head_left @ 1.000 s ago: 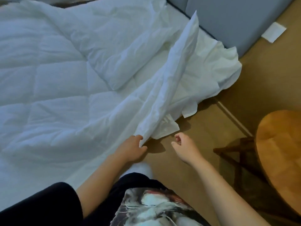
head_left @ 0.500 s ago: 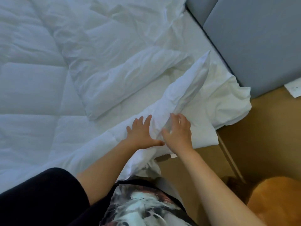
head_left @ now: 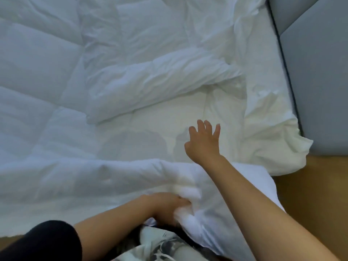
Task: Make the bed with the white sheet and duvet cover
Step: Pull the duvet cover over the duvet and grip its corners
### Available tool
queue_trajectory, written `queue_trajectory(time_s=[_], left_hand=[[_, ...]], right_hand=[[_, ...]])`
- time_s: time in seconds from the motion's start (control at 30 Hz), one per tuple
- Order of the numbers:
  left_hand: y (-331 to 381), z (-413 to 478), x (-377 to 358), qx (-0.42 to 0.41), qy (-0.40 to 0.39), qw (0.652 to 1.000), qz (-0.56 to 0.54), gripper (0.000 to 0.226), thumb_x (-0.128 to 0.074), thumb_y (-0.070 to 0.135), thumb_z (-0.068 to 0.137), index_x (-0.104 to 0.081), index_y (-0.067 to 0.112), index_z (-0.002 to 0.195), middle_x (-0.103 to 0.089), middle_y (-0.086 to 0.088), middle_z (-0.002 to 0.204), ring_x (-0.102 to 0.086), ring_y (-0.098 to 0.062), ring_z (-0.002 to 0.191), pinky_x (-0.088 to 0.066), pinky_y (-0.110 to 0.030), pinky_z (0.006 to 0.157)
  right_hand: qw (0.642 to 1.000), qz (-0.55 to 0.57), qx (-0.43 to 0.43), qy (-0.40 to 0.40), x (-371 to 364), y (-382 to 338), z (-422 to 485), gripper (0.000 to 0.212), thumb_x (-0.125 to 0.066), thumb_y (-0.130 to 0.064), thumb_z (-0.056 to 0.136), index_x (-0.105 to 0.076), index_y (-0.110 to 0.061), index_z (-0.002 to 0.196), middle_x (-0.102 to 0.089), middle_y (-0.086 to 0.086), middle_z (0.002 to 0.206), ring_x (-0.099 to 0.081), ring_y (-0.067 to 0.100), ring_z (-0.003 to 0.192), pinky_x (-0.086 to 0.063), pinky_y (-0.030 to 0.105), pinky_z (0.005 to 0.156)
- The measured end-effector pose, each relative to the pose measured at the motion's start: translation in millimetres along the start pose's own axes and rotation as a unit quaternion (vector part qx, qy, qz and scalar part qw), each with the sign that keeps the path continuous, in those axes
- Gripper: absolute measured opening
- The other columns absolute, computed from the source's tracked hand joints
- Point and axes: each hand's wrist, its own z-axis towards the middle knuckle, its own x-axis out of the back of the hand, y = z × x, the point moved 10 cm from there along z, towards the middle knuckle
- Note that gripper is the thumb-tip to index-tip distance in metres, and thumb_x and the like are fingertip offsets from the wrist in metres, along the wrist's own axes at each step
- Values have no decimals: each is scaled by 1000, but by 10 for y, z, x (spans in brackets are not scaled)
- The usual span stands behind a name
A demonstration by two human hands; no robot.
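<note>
the left hand [head_left: 169,206] is low by the near edge of the bed, with its arm bent. its grip is closed tight on a bunched bit of the white duvet [head_left: 56,176]. the right hand [head_left: 204,143] reaches out in front on a long arm, fingers spread wide, its grip open and holding nothing, over the flat white sheet [head_left: 160,117]. the puffy duvet lies across the left of the bed. a grey headboard [head_left: 320,72] stands at the right.
</note>
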Motion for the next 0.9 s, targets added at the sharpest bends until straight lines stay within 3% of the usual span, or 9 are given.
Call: queue_trajectory(time_s=[0.1,0.27,0.43,0.6,0.67,0.7,0.77,0.83,0.9], left_hand=[[-328,-124,615,74,151,977,-133,59,-57,45,89,-41,25,142,-47,5,141,-46,-15,127,-33,-26,104],[-1075,-516,1694,130,394,888,-197,47,-51,34,95,-43,26,140,-53,6,136,-49,-13,121,-36,-26,101],[-1932,-642,2377,157,491,810,-279,52,-54,25,94,-40,17,143,-50,-3,139,-46,-18,127,-34,-30,104],[-2428,-731,2705,161,532,781,-286,42,-58,17,89,-54,11,130,-58,-7,126,-54,-23,117,-40,-31,100],[-2548,-816,2770,177,556,759,-288,42,-58,19,88,-55,7,129,-59,-10,121,-55,-25,115,-40,-33,100],[-2601,-886,2810,191,580,744,-271,44,-55,24,87,-57,5,126,-59,-12,120,-55,-29,113,-40,-37,100],[-2683,-1035,2919,250,629,711,-193,57,-46,39,79,-59,4,122,-59,-16,118,-55,-36,110,-41,-46,95],[-2749,-1140,3084,323,645,679,-139,65,-44,48,74,-51,11,126,-54,-18,123,-47,-36,115,-38,-56,92],[-2694,-1172,3343,358,657,651,-130,71,-44,54,72,-39,16,132,-43,-17,133,-32,-33,125,-31,-64,95]], right_hand=[[999,10,37,-5,18,-128,225,50,-38,-21,94,-30,-11,142,-11,12,156,-4,31,144,5,52,114],[996,22,90,10,209,-486,667,60,-43,-21,93,-19,-14,147,-5,12,157,-1,31,145,2,47,116],[989,-44,137,44,450,-848,1338,77,-50,-28,92,-1,-25,152,7,11,158,6,32,145,1,50,115],[970,-128,207,10,428,-1223,2023,94,-56,-47,89,15,-33,149,16,12,157,14,34,144,3,57,112],[959,-157,236,7,399,-1361,2265,94,-55,-46,90,18,-33,148,12,15,157,9,35,145,-2,58,112],[954,-170,248,8,415,-1427,2372,89,-53,-41,92,15,-32,149,1,18,157,-3,36,144,-11,56,111],[943,-181,277,29,543,-1536,2558,71,-48,-20,94,-5,-23,151,-37,18,137,-40,33,123,-36,43,89],[931,-167,320,57,804,-1604,2727,52,-42,-2,89,-30,-11,139,-47,10,100,-50,28,90,-30,32,60],[916,-149,360,89,1228,-1594,2911,43,-43,1,87,-39,-7,129,-46,12,94,-47,28,77,-17,30,49]])
